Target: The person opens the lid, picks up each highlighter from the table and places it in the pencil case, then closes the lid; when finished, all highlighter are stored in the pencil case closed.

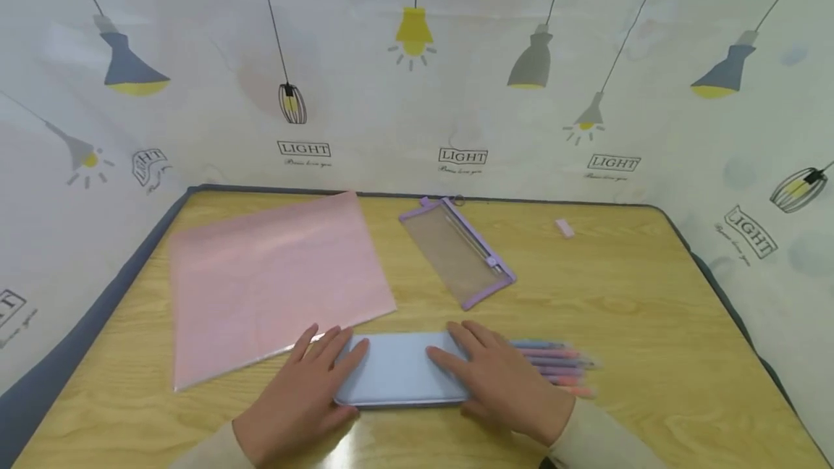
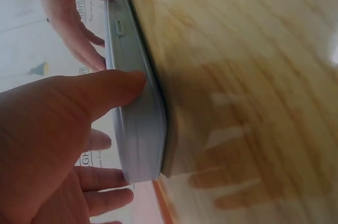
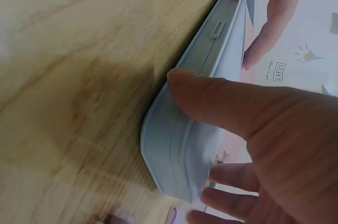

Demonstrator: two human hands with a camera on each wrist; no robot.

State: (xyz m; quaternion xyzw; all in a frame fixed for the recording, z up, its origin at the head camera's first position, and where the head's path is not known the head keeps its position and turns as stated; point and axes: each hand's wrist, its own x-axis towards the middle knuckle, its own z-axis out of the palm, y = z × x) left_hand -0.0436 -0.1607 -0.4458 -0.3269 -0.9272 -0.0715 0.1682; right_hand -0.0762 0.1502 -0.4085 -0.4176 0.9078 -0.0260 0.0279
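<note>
A light blue hard pencil case (image 1: 402, 371) lies closed on the table, its small clasp (image 3: 217, 29) on the side facing me. My left hand (image 1: 305, 391) holds its left end, the thumb (image 2: 124, 87) against the front side and the fingers around the end and top. At the right end, my right hand (image 1: 504, 382) grips the case the same way, its thumb (image 3: 198, 94) on the front wall. Several pens (image 1: 560, 368) in blue, pink and purple lie just beyond the right hand, partly hidden by it.
A large pink sheet (image 1: 280, 281) lies at the left. Behind the case is a clear zip pouch (image 1: 452, 255) with purple edging. A small pink eraser-like block (image 1: 565, 229) sits at the back right. Lamp-printed cloth walls (image 1: 365, 78) surround the wooden table (image 1: 638, 310).
</note>
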